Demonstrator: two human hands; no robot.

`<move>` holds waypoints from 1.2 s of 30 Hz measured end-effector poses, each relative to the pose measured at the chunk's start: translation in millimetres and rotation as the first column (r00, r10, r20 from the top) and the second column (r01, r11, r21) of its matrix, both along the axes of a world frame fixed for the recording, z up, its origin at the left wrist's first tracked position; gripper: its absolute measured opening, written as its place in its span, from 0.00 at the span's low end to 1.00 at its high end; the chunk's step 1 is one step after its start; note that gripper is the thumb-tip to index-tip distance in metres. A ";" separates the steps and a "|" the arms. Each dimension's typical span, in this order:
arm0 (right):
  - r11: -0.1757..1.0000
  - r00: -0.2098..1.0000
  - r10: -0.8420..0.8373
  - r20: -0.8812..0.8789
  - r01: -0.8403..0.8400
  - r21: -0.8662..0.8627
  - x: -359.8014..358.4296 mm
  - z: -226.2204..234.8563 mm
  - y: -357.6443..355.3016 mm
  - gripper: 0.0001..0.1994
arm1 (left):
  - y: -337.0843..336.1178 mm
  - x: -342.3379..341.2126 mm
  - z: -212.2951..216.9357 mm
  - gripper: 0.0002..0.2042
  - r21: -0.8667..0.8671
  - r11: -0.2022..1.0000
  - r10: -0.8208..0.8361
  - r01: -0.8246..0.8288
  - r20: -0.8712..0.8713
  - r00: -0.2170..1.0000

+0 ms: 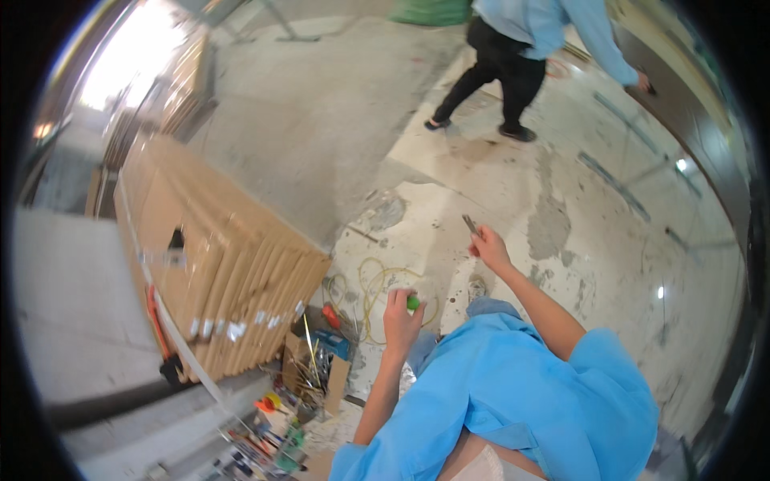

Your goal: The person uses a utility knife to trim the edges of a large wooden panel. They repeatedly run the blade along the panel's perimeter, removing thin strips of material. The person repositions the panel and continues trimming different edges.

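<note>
Gripping a small green-capped thing [412, 302], left hand [400, 321] is curled shut over the yellow cable coil [377, 289] on the floor [626, 264]. Right hand [489, 247], further out, pinches a thin dark tool [469, 224]. Stacked cardboard boxes [216, 264] crowd the left; open floor ahead, another person [529, 48] far off.

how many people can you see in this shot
2. The camera wearer in a blue shirt fills the lower middle, arms stretched forward. A second person in blue top and black trousers walks at the top edge. Others may be out of frame.
</note>
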State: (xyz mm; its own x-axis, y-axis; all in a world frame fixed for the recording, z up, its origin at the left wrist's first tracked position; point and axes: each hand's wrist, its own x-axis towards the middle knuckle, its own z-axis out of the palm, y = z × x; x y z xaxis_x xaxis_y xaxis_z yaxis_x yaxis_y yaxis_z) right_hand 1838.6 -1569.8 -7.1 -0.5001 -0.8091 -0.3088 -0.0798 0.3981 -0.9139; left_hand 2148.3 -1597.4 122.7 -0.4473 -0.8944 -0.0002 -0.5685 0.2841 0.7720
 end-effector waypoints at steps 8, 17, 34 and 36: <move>0.975 0.635 -0.137 0.760 0.223 -0.010 -176.9 43.2 -57.4 0.07 | -115.5 -287.7 118.8 0.21 -0.242 0.873 -0.445 0.424 -0.038 0.895; 0.837 0.451 0.008 0.892 0.485 -0.253 -311.9 64.4 -194.4 0.14 | -256.7 -516.7 57.7 0.43 0.044 0.889 -0.417 0.456 -0.333 0.846; 0.704 0.420 -0.489 0.765 0.708 0.062 -776.4 73.1 -507.6 0.09 | -698.7 -989.0 132.2 0.32 0.285 0.704 -0.358 0.650 -0.648 0.672; 0.721 0.493 -0.456 0.741 0.693 -0.018 -835.7 76.1 -558.7 0.09 | -733.5 -1045.5 133.7 0.33 0.317 0.698 -0.319 0.642 -0.665 0.675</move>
State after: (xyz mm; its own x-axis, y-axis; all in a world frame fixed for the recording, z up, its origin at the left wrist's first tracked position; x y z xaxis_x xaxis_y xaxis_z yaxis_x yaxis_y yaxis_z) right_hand 1002.9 -2128.5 69.0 -0.6449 -0.5164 -0.5634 0.7170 -0.1536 -0.6799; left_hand 1102.7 -2330.9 256.4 -0.8766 -0.4811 0.0135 0.0788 -0.1158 0.9901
